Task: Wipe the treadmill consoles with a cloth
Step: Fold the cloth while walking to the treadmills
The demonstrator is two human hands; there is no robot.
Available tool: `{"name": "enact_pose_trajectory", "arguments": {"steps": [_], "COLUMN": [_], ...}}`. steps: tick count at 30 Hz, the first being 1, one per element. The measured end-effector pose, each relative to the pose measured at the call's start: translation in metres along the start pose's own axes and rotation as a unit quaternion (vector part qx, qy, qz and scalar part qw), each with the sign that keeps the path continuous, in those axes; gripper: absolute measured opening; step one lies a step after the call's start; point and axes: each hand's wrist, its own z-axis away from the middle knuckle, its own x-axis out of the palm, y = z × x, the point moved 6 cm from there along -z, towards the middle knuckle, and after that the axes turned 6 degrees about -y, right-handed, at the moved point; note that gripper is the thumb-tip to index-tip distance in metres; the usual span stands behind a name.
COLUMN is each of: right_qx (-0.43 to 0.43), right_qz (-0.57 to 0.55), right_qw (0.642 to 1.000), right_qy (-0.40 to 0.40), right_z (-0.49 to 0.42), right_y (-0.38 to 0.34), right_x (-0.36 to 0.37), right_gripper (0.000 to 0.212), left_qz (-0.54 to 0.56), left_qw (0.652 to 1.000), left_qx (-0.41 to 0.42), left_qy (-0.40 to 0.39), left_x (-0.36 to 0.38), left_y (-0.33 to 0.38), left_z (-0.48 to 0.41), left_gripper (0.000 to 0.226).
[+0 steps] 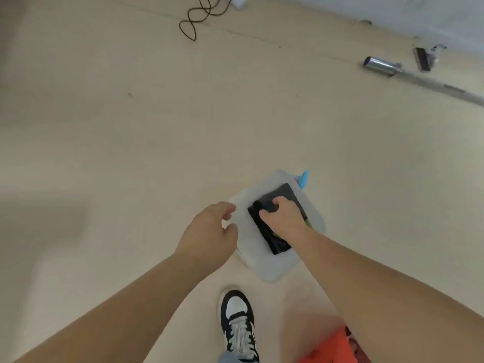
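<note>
One black cloth [285,193], folded into a flat rectangle, lies on top of a pale translucent container [264,267] that sits on the beige floor [131,140]. The right hand [284,218] has its fingers curled into the cloth's upper fold, bunching it. It looks soft, light and limp, so it should lift without effort but will likely fall open out of its fold. A pinch through several layers near the middle would probably keep it together better than a corner. The left hand [209,231] hovers just beside the container's left edge with loosely curled fingers, holding nothing. Something blue [303,179] pokes out at the container's far edge. A black-and-white shoe [237,323] stands nearer the person, beside orange fabric [330,347]. Well apart lie a barbell [382,65] and a coiled cable [199,17]. No treadmill console is in view.
</note>
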Motion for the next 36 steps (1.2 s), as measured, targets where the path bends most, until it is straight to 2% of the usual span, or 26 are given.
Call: {"name": "enact_pose_trajectory", "arguments": {"steps": [3,6,7,9,11,13,16,19,25,28,33,36], "right_qx": [0.007,-0.034,-0.036,-0.002,0.023,-0.004,-0.094,-0.18,-0.304,-0.375,-0.456,-0.457], "right_qz": [0.106,0.161,0.131,-0.028,-0.207,-0.321,-0.407,-0.433,-0.334,-0.27,-0.126,-0.064], "right_qw": [0.991,0.979,0.983,0.995,0.975,0.947,0.906,0.869,0.857,0.83,0.773,0.746], "right_qy": [0.081,0.122,0.12,0.099,0.071,0.019,-0.07,-0.161,-0.25,-0.312,-0.423,-0.48], "right_z": [-0.016,-0.019,-0.018,-0.005,0.024,0.071,0.167,0.28,0.517,0.641,0.821,0.903], "right_y": [0.001,-0.002,0.0,-0.002,-0.02,-0.068,-0.161,-0.258,-0.412,-0.462,-0.485,-0.479], "right_x": [0.014,0.017,0.01,-0.011,-0.032,-0.05,-0.081,-0.109,-0.148,-0.145,-0.066,0.014], "right_gripper": [0.07,0.05,0.04,0.023,0.016,0.02,0.027,0.025,0.022,0.016,0.014,0.015], "left_qz": [0.006,0.039,0.051,0.078,0.106,0.138,0.19,0.234,0.201,0.219,0.279,0.352], "left_qw": [1.0,0.999,0.998,0.996,0.992,0.985,0.969,0.945,0.895,0.857,0.768,0.706], "left_qx": [-0.011,-0.013,-0.012,-0.01,-0.003,0.013,0.036,0.065,0.11,0.109,0.082,0.054], "left_qy": [0.005,0.013,0.023,0.048,0.07,0.102,0.156,0.22,0.382,0.454,0.571,0.612], "left_x": [0.009,0.009,0.006,-0.008,-0.025,-0.05,-0.099,-0.17,-0.303,-0.334,-0.335,-0.318], "left_y": [-0.009,-0.013,-0.012,-0.002,0.017,0.043,0.093,0.146,0.224,0.229,0.169,0.109], "left_z": [-0.015,-0.008,-0.004,0.013,0.037,0.072,0.14,0.229,0.444,0.562,0.741,0.827], "left_gripper": [0.042,0.04,0.039,0.037,0.034,0.03,0.029,0.027,0.02,0.025,0.045,0.048]}}
